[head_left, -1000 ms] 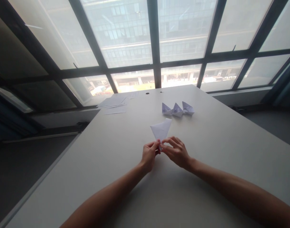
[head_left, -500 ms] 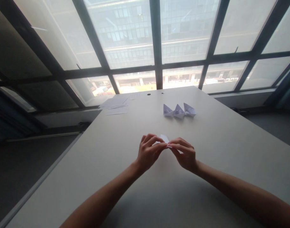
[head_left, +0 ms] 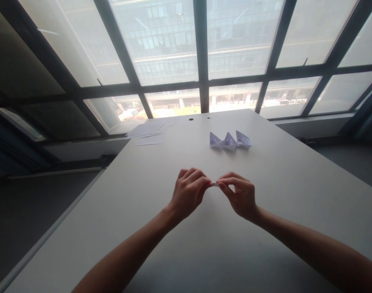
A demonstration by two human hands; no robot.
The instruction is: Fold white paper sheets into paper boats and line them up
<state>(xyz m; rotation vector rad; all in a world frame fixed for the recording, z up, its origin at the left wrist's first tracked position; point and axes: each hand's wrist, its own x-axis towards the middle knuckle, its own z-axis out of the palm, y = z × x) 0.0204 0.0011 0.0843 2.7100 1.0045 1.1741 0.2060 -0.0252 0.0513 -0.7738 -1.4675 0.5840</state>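
A small piece of folded white paper (head_left: 215, 184) is held between my two hands, above the middle of the table. Its left end is pinched by my left hand (head_left: 190, 189), thumb and fingertips pressed together. At the other end, my right hand (head_left: 239, 193) pinches it between thumb and index finger. Only a short strip shows between the fingertips; my fingers hide the rest. Beyond my hands, three folded paper boats (head_left: 230, 142) stand side by side in a row.
Loose white sheets of paper (head_left: 147, 132) lie overlapping at the table's far left. The pale table (head_left: 186, 244) reaches to the windows (head_left: 167, 49). A dark round hole (head_left: 191, 119) sits near its far edge.
The paper's raised white flap, seen earlier above my fingertips, no longer shows. My fingertips have moved slightly apart, and a short strip is visible between them.
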